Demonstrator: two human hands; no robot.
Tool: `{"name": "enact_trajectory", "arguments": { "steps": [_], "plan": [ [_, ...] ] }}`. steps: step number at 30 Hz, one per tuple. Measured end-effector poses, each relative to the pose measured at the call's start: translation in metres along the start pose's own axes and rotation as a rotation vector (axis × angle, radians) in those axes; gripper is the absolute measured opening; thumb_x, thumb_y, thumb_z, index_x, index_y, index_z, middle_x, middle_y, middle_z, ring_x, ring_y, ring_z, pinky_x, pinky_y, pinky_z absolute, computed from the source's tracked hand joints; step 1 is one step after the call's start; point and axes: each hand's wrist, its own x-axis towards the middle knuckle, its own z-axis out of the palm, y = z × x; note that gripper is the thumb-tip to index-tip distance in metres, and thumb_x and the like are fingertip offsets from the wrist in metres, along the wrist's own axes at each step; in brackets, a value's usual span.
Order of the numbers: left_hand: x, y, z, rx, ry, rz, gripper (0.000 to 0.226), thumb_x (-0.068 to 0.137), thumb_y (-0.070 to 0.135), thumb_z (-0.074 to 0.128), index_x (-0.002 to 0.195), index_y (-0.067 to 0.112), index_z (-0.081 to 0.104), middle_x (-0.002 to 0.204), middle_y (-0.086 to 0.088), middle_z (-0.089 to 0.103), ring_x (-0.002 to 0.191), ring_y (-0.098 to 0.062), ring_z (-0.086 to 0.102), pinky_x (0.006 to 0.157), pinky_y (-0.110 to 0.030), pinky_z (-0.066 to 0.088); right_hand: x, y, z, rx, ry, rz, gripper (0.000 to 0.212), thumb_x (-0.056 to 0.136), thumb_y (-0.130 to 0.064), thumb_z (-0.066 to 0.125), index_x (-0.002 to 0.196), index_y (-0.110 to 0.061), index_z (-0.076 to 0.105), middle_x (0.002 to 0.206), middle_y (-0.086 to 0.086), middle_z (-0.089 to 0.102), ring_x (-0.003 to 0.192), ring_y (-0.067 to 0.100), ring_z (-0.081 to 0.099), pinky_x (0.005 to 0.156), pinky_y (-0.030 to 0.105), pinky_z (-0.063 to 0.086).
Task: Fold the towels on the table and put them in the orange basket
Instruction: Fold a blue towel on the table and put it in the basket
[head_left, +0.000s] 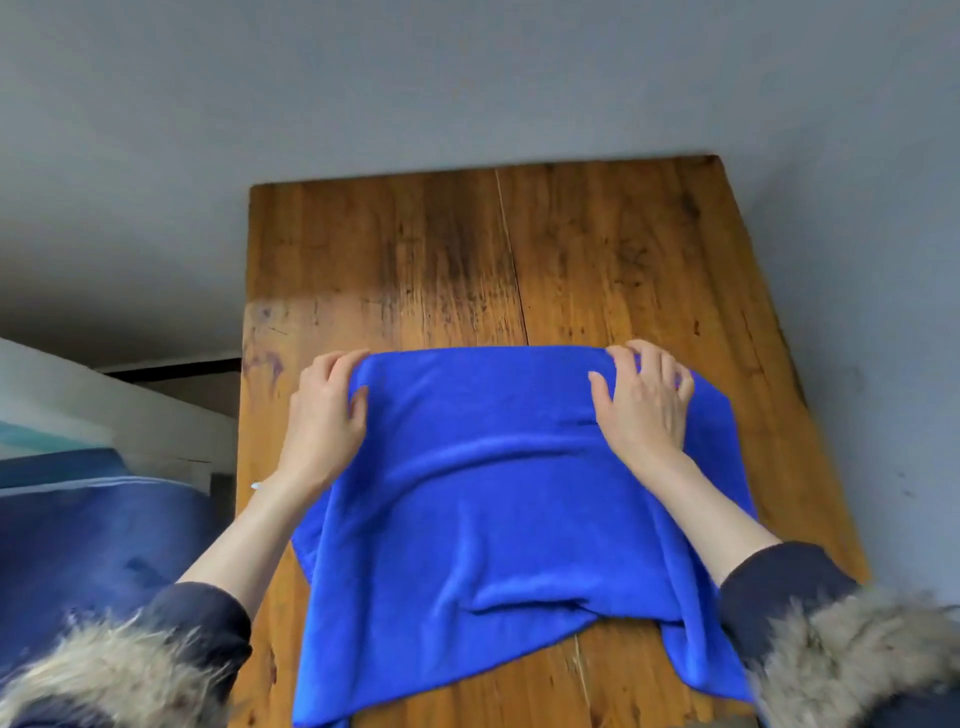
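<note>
A worn wooden table (467, 249) with a long crack down its middle carries a blue towel (498, 509). The towel lies rumpled on the near half, its near edge hanging past the front.

- One blue towel (498, 499), rumpled, on the table.
- One wooden table (467, 260), with one long crack running down its top.
- Two hands: one left hand (324, 410) at the towel's far left corner, one right hand (644, 400) at its far right corner.
- Two dark sleeves (208, 623), one on each forearm.
- Two fur-trimmed cuffs (857, 660), one at each lower corner of the view.
- One blue-covered surface (93, 545) beside the table, on the left.
</note>
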Motion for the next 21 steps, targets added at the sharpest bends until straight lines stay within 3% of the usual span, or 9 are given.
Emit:
{"name": "enact_trajectory", "arguments": {
  "steps": [4, 8, 11, 14, 18, 21],
  "plan": [
    [-0.024, -0.028, 0.009, -0.053, 0.053, -0.194, 0.038, 0.087, -0.004, 0.050, 0.125, 0.002, 0.051, 0.120, -0.019, 0.049, 0.110, -0.034, 0.045, 0.097, -0.037, 0.036, -0.031, -0.039, 0.033, 0.081, -0.112, -0.132, 0.046, 0.094, -0.033, 0.048, 0.135, -0.011, 0.046, 0.148, 0.011, 0.034, 0.139, 0.026, 0.025, 0.114, 0.048, 0.006],
    [-0.042, -0.049, 0.011, -0.023, 0.101, -0.371, 0.031, 0.088, 0.014, 0.059, 0.118, 0.003, 0.054, 0.116, -0.019, 0.049, 0.107, -0.035, 0.045, 0.095, -0.043, 0.039, -0.054, -0.081, 0.059, 0.098, -0.187, -0.233, 0.058, 0.091, -0.042, 0.049, 0.142, -0.018, 0.037, 0.153, 0.009, 0.024, 0.142, 0.027, 0.018, 0.113, 0.055, 0.003],
    [-0.050, -0.058, 0.015, -0.026, 0.092, -0.444, 0.031, 0.087, 0.022, 0.062, 0.112, 0.004, 0.056, 0.112, -0.017, 0.050, 0.105, -0.032, 0.044, 0.092, -0.039, 0.038, -0.061, -0.094, 0.077, 0.047, -0.225, -0.216, 0.063, 0.091, -0.049, 0.045, 0.146, -0.023, 0.027, 0.156, 0.005, 0.014, 0.144, 0.027, 0.010, 0.112, 0.057, 0.000],
    [-0.052, -0.061, 0.016, -0.027, 0.084, -0.430, 0.017, 0.087, 0.021, 0.063, 0.097, 0.007, 0.061, 0.103, -0.012, 0.053, 0.102, -0.030, 0.044, 0.088, -0.033, 0.037, -0.064, -0.093, 0.088, -0.014, -0.195, -0.208, 0.061, 0.091, -0.051, 0.035, 0.145, -0.023, 0.029, 0.155, 0.006, 0.019, 0.143, 0.028, 0.015, 0.113, 0.058, 0.006],
    [-0.048, -0.057, 0.005, -0.197, 0.143, -0.389, 0.007, 0.087, 0.018, 0.058, 0.083, 0.015, 0.053, 0.087, 0.001, 0.057, 0.083, -0.019, 0.052, 0.070, -0.028, 0.038, -0.066, -0.092, 0.095, -0.052, -0.136, -0.222, 0.060, 0.091, -0.051, 0.028, 0.144, -0.022, 0.033, 0.153, 0.007, 0.025, 0.141, 0.029, 0.022, 0.112, 0.058, 0.011],
    [-0.042, -0.057, -0.009, -0.013, 0.275, -0.347, 0.008, 0.085, 0.021, 0.056, 0.087, 0.016, 0.051, 0.088, 0.003, 0.057, 0.077, -0.018, 0.053, 0.058, -0.032, 0.038, -0.066, -0.093, 0.097, -0.053, -0.115, -0.218, 0.060, 0.091, -0.050, 0.027, 0.144, -0.022, 0.032, 0.154, 0.007, 0.024, 0.141, 0.028, 0.021, 0.112, 0.057, 0.010]
  ]
}}
